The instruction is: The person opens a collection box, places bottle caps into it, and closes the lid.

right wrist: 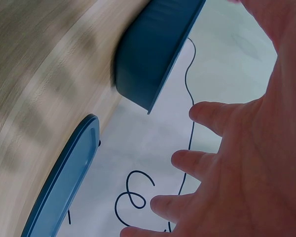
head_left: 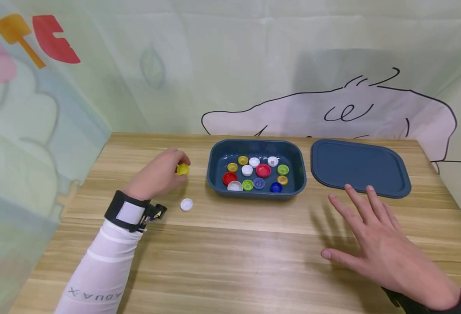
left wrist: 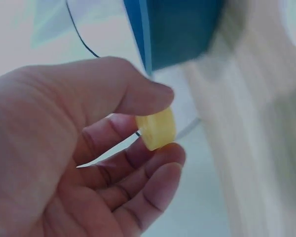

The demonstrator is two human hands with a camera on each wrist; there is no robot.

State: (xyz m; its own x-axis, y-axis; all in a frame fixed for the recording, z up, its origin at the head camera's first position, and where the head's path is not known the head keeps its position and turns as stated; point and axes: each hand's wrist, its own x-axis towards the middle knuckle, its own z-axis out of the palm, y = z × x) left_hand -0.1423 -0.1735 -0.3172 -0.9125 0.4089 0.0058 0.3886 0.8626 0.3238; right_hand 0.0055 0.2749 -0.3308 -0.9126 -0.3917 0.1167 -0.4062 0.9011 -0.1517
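Note:
Between thumb and fingers, my left hand (head_left: 157,174) pinches a yellow bottle cap (head_left: 183,169), left of the blue box. The left wrist view shows the same yellow cap (left wrist: 158,129) on edge under the thumb. A white bottle cap (head_left: 186,204) lies on the table just below that hand. Inside the blue box (head_left: 257,194) are several caps in red, white, yellow, green and blue. My right hand (head_left: 380,240) is held over the table at the right with fingers spread, holding nothing. In the right wrist view its fingers (right wrist: 207,118) are straight.
A flat blue lid (head_left: 360,168) lies on the wooden table (head_left: 230,257) right of the box. A printed cloth backdrop (head_left: 230,65) rises behind the table and along its left side. The box wall (right wrist: 148,54) stands higher than the lid.

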